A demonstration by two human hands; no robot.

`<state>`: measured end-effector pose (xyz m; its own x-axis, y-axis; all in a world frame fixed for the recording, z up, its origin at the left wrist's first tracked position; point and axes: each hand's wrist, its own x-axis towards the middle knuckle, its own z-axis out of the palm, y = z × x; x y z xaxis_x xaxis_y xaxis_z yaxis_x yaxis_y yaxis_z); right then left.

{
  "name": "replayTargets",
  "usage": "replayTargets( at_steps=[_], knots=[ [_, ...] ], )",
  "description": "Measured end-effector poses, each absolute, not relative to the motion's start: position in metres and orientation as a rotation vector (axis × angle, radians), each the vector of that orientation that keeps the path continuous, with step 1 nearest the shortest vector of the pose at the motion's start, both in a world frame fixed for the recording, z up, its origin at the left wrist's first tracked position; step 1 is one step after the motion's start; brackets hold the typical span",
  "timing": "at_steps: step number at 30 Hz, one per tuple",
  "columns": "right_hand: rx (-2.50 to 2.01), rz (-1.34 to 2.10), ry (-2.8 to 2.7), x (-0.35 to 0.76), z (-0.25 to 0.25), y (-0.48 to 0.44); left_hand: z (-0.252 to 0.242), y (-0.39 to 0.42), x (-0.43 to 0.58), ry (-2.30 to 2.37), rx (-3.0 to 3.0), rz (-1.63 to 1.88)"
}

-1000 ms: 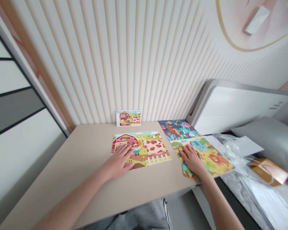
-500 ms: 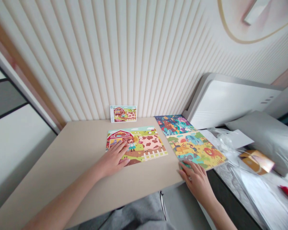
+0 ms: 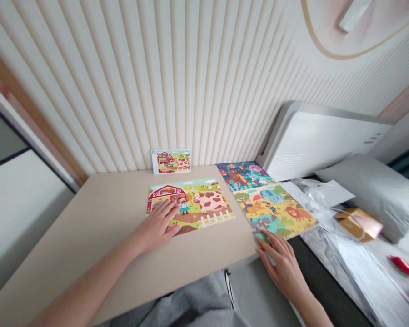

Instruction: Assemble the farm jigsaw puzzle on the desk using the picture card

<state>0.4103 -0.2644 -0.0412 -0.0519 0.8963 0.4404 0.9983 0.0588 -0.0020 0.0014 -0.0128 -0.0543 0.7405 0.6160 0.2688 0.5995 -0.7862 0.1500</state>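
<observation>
My left hand (image 3: 161,225) lies flat with its fingers stretched over the left part of a farm jigsaw puzzle (image 3: 209,202), hiding some of the barn and ground. A red barn, a farmer, a spotted cow and a white fence show in its picture. At the table's front right edge, my right hand (image 3: 280,256) rests its fingertips on a small green and blue puzzle piece (image 3: 263,239), partly covered. Its thumb is apart from the fingers. Just above it lies a safari jigsaw puzzle (image 3: 276,208) with a lion and an elephant.
A card with the farm picture (image 3: 171,162) leans against the ribbed wall. A dark blue animal puzzle (image 3: 246,176) lies behind the safari one on the table (image 3: 98,227). To the right are clear plastic wrapping (image 3: 317,199), an orange box (image 3: 358,224), papers and a red object (image 3: 402,265).
My right fingers have opened out a little, and more of the small piece shows. My left hand stays on the farm puzzle. The whole view has shifted slightly.
</observation>
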Motion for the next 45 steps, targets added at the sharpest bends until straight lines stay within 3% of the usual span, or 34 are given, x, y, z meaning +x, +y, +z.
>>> replayTargets(
  at_steps=[17, 26, 45],
  knots=[
    [-1.693, -0.722, -1.751, 0.429, -0.034, -0.257, -0.056, -0.012, 0.001, 1.010, 2.887, 0.448],
    [-1.547, -0.623, -2.154, 0.443, -0.048, -0.259, -0.053, -0.013, 0.001, 0.999, 2.889, 0.460],
    [-1.688, -0.375, -2.117, 0.433, -0.034, -0.253, -0.053, -0.012, 0.001, 1.012, 2.889, 0.445]
  ],
)
